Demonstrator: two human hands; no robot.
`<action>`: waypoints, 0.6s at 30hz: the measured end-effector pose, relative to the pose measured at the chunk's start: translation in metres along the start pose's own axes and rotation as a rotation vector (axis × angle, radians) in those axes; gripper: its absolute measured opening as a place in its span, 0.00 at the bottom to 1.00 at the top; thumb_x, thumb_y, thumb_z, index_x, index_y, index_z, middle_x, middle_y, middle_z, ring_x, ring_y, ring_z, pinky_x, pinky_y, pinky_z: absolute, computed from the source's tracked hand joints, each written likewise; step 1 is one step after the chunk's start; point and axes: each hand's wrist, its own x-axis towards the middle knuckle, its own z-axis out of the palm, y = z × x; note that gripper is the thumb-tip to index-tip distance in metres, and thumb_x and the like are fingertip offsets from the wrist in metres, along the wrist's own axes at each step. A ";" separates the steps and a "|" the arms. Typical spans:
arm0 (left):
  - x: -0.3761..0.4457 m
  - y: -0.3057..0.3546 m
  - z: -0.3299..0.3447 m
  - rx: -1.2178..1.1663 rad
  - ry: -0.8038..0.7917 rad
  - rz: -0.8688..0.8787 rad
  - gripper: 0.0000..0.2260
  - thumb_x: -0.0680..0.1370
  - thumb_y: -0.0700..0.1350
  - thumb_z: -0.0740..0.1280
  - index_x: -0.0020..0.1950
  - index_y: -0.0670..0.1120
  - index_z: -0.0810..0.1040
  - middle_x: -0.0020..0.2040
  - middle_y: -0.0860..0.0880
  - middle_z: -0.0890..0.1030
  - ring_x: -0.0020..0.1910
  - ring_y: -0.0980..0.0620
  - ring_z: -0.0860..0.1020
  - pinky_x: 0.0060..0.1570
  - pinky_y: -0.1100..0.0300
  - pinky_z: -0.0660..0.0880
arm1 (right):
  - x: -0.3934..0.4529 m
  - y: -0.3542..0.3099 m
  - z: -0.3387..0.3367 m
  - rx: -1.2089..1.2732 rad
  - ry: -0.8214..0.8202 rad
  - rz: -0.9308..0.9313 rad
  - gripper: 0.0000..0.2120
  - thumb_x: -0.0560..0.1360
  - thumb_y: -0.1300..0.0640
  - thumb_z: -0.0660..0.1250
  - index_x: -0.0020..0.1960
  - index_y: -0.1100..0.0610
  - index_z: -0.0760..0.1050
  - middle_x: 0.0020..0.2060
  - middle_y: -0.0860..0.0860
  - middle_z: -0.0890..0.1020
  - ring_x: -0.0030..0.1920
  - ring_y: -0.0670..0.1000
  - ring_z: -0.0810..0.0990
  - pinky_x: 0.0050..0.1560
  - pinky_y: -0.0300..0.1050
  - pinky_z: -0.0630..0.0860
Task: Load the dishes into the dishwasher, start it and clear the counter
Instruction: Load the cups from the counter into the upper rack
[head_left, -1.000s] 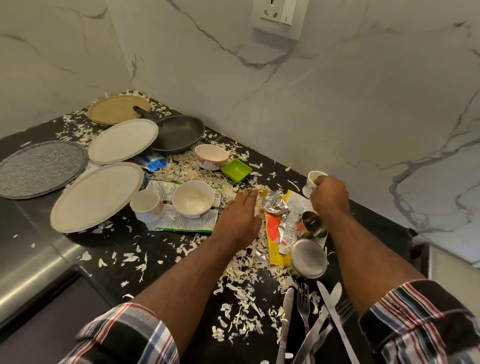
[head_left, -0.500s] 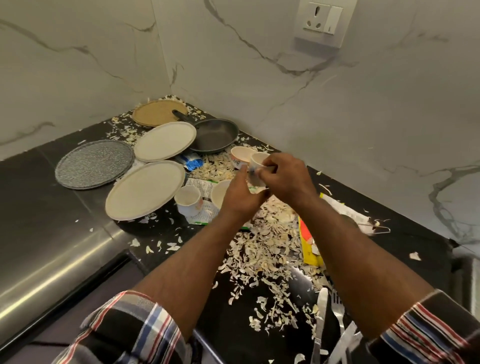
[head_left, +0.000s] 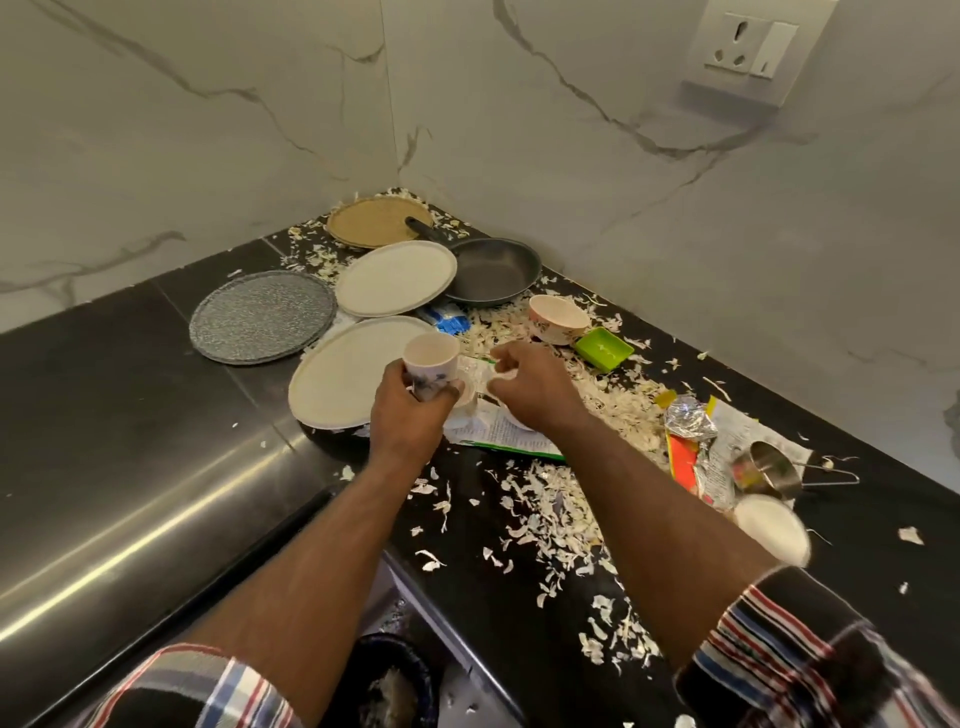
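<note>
- In the head view, the left hand (head_left: 402, 415) gripped a small white cup (head_left: 430, 364) with a blue pattern, upright, its fingers curled round the lower part, above the near edge of a large white plate (head_left: 343, 379).
- The right hand (head_left: 530, 387) was just beside the cup, over a printed paper wrapper (head_left: 498, 431); its fingers were curled, but I cannot tell if they held something.
- On the black table (head_left: 130, 374) lay a grey speckled plate (head_left: 260, 314), a second white plate (head_left: 395, 278), a brown plate (head_left: 376, 221) in the corner and a dark pan (head_left: 493, 270).
- A patterned bowl (head_left: 557, 318) stood near a green square dish (head_left: 602, 349).
- At the right, a steel cup (head_left: 769, 470) lay on its side next to a foil wrapper (head_left: 688, 423).
- White peel scraps (head_left: 550, 512) covered much of the table.
</note>
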 end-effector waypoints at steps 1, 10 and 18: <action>0.001 -0.002 -0.005 -0.021 0.011 -0.009 0.27 0.72 0.53 0.77 0.67 0.49 0.71 0.62 0.50 0.79 0.59 0.49 0.78 0.60 0.48 0.77 | -0.001 -0.004 0.008 -0.019 -0.058 0.009 0.26 0.72 0.59 0.74 0.69 0.55 0.75 0.59 0.52 0.82 0.58 0.51 0.80 0.53 0.41 0.73; 0.001 -0.021 -0.021 -0.004 -0.030 -0.055 0.26 0.72 0.56 0.76 0.65 0.50 0.72 0.59 0.50 0.79 0.57 0.48 0.79 0.58 0.48 0.78 | -0.005 -0.028 0.040 -0.041 -0.189 0.020 0.34 0.72 0.55 0.75 0.74 0.60 0.66 0.69 0.57 0.75 0.67 0.58 0.74 0.63 0.50 0.73; -0.002 -0.016 -0.023 -0.086 -0.094 -0.045 0.27 0.74 0.54 0.75 0.69 0.48 0.71 0.63 0.49 0.78 0.61 0.48 0.77 0.62 0.47 0.77 | -0.008 -0.025 0.054 -0.014 -0.023 0.039 0.29 0.67 0.45 0.79 0.64 0.53 0.76 0.58 0.51 0.82 0.57 0.54 0.80 0.54 0.51 0.78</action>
